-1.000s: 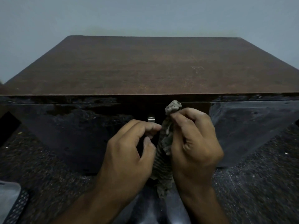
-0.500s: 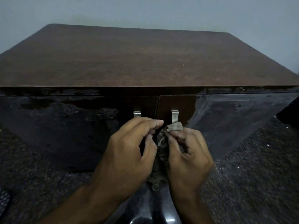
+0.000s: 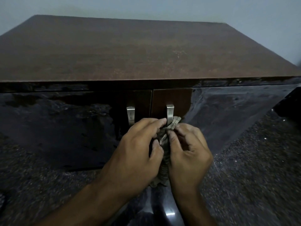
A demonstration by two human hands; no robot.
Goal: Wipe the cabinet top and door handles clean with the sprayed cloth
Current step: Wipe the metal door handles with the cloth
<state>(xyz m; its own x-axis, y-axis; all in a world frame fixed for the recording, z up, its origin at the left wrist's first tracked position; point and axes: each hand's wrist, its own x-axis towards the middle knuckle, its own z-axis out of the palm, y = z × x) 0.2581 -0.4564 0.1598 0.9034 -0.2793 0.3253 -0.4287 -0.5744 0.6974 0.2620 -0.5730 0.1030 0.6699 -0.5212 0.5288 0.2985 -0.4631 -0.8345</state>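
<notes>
Both hands pinch a bunched cloth (image 3: 164, 154) against the lower part of the right handle (image 3: 169, 114) of a dark cabinet. The right hand (image 3: 189, 154) nips the cloth's upper end between thumb and curled fingers just below and to the right of the metal strip, so a tuft of fabric pokes out on the strip's far side, touching it. The left hand (image 3: 136, 154) closes on the same bundle from the other side, forefinger laid across to the strip, thumb pressing the fabric lower down. Gripped from both sides like this, the cloth appears to be wrapped round the handle so it can be drawn along the metal; whether it passes fully behind the strip is hidden. The rest of the cloth hangs down between the wrists.

Just left of the grip stands the left handle (image 3: 130, 115), bare, its lower end behind the left knuckles. Above the grip the glossy doors (image 3: 65, 128) meet at a seam, and beyond them spreads the brown top (image 3: 130, 51), dull and speckled. Nothing stands between the hands and either handle; a speckled floor (image 3: 252, 168) lies right of the grip.
</notes>
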